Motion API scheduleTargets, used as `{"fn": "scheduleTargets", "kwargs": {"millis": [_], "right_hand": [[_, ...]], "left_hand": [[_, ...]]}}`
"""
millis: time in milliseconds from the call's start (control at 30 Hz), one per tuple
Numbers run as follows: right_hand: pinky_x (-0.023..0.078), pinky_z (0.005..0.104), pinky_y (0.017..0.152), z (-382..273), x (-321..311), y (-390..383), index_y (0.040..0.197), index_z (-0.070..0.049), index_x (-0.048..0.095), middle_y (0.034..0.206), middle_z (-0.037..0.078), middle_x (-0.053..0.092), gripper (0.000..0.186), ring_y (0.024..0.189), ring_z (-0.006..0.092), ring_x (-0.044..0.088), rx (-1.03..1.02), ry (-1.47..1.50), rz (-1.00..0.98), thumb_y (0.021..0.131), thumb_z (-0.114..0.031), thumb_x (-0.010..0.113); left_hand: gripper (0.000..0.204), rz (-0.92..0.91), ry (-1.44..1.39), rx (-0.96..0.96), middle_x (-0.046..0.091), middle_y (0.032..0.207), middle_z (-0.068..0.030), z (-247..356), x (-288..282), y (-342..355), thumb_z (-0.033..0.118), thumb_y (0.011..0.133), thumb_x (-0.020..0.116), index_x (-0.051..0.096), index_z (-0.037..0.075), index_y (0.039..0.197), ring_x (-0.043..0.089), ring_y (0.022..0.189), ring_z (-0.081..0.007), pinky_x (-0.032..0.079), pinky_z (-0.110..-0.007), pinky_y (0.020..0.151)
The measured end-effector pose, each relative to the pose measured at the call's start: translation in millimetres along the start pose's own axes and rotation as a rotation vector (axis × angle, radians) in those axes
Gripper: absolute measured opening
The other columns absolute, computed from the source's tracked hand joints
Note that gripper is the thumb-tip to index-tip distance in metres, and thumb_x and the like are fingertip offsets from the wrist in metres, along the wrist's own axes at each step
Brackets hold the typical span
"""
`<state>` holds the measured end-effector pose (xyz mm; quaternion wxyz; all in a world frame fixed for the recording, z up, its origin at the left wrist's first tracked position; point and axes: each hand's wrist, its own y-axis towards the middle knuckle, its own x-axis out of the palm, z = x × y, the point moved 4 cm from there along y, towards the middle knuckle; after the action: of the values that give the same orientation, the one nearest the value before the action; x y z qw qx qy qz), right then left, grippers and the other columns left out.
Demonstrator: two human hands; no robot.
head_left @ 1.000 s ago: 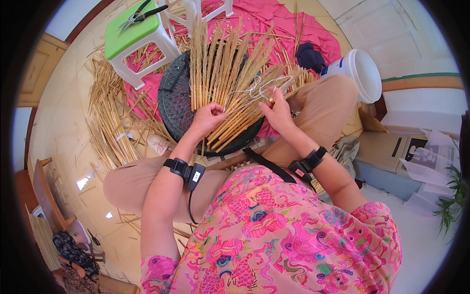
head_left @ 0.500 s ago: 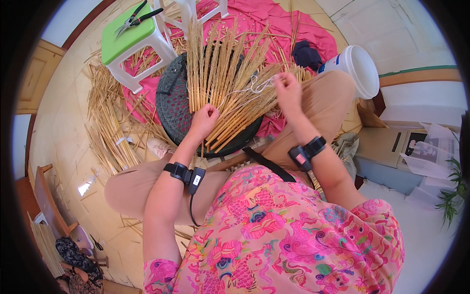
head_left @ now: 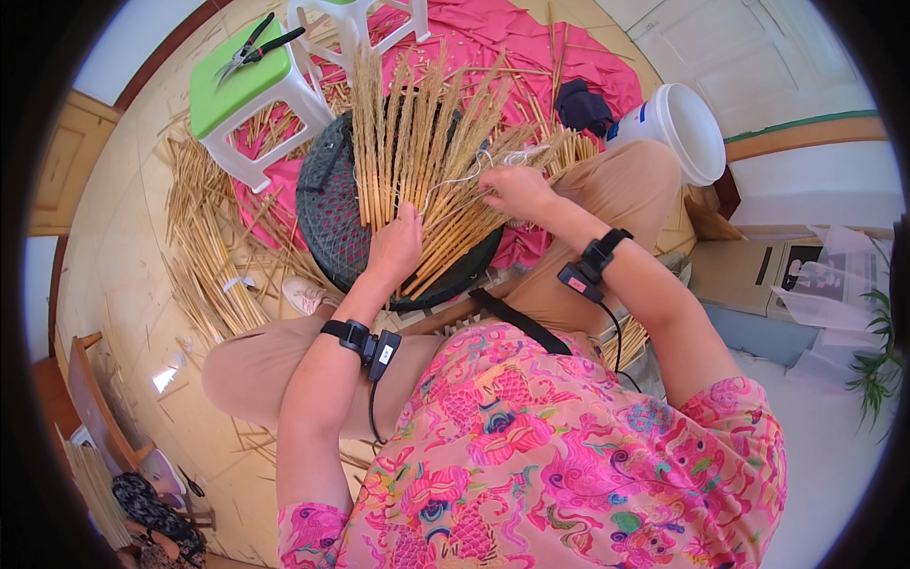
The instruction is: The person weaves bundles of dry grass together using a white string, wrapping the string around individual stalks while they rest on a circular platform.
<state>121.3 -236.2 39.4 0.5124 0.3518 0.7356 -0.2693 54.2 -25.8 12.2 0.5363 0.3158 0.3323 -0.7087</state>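
A fan of dried reed stalks (head_left: 381,175) with feathery tops rests across a round, dark, net-covered stool (head_left: 327,204) in front of me. My left hand (head_left: 396,248) is closed at the lower ends of the stalks, thumb pressed against them; its fingertips are partly hidden. Over the right side of the fan runs a thin white string (head_left: 462,178), with loose loops lying on the tops. My right hand (head_left: 519,192) pinches the string just above the right-hand stalks, its fingers drawn together.
A green-topped white stool (head_left: 242,71) bears pliers (head_left: 254,52) at the far left. Loose stalks (head_left: 204,256) lie on the left floor. Pink cloth (head_left: 531,47) spreads behind, with a dark cloth bundle (head_left: 583,106) and a white bucket (head_left: 690,133) at the right.
My right hand has moved left and down, closer to the stalks, with the string. My left hand has turned more upright against the stalk ends. The view has shifted slightly.
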Motion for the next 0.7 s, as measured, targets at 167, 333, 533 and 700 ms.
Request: {"fn": "scheduleTargets", "kwargs": {"millis": [167,333,533,700], "right_hand": [[0.051,0.0417,0.064,6.4,6.0,11.1,0.08,-0.013,0.063,0.075,0.009,0.065,0.009,0.076,0.0287,0.065,0.024,-0.164,-0.155,0.075,-0.019,0.059],[0.05,0.042,0.06,-1.1,-29.8,13.6,0.079,-0.007,0.059,0.072,0.011,0.064,0.011,0.068,0.0292,0.064,0.07,-0.277,-0.146,0.076,-0.017,0.058],[0.05,0.0394,0.054,-20.5,-43.5,-0.1,0.087,-0.003,0.052,0.07,0.013,0.063,0.017,0.059,0.0295,0.063,0.119,-0.316,0.257,0.078,-0.017,0.057],[0.05,0.0386,0.056,-17.9,-41.5,-1.1,0.092,-0.004,0.046,0.078,0.013,0.063,0.025,0.062,0.0306,0.064,0.283,-0.317,0.399,0.08,-0.022,0.059]], "left_hand": [[0.018,0.045,0.086,0.068,0.06,0.065,-0.0221,2.7,-1.5,2.0,0.021,0.095,0.04,0.038,0.003,0.096,0.059,0.062,-0.0425,0.045,-0.054,0.058],[0.018,0.037,0.078,0.061,0.059,0.063,-0.0218,1.2,-2.1,-0.2,0.021,0.095,0.041,0.038,0.004,0.095,0.059,0.06,-0.042,0.045,-0.054,0.057],[0.018,0.071,0.053,0.091,0.059,0.062,-0.0222,6.0,-3.4,1.4,0.022,0.094,0.043,0.037,0.004,0.094,0.059,0.058,-0.0416,0.045,-0.053,0.054],[0.018,0.121,0.016,0.116,0.058,0.061,-0.0222,14.0,-6.0,1.0,0.021,0.093,0.044,0.037,0.005,0.094,0.058,0.058,-0.0427,0.044,-0.054,0.055]]}}
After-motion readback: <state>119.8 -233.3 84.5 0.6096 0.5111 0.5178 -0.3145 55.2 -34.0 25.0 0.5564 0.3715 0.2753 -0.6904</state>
